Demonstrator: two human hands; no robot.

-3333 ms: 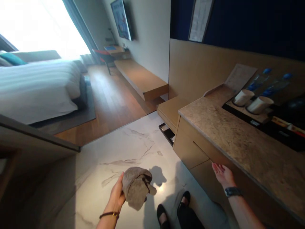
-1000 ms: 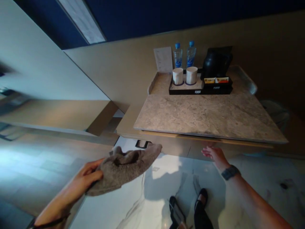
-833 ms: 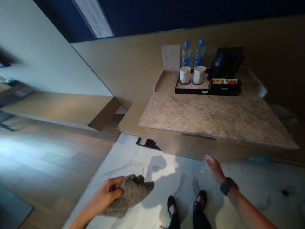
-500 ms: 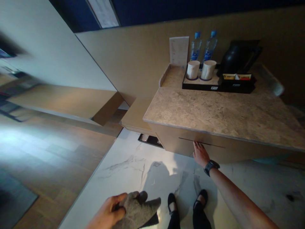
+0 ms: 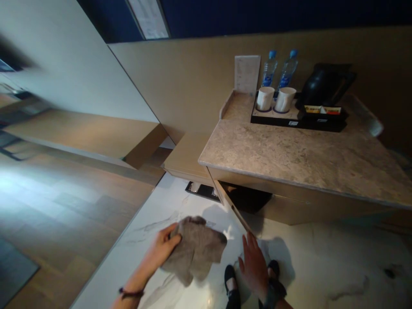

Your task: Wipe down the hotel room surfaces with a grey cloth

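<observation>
Cloth (image 5: 196, 251), grey and crumpled, hangs above the floor, clutched in the left grip (image 5: 164, 246); the right grip (image 5: 254, 264), fingers spread, touches the open cabinet door (image 5: 230, 204) below the surface (image 5: 289, 156).

Cabinet interior (image 5: 247, 199) too dark to read; right hand (image 5: 254, 268) hides door edge; far-left room blurred.

bottles (image 5: 269, 68): 2 | mugs (image 5: 265, 98): 2 | kettle (image 5: 317, 89): 1 | cloth (image 5: 196, 249): 1
</observation>
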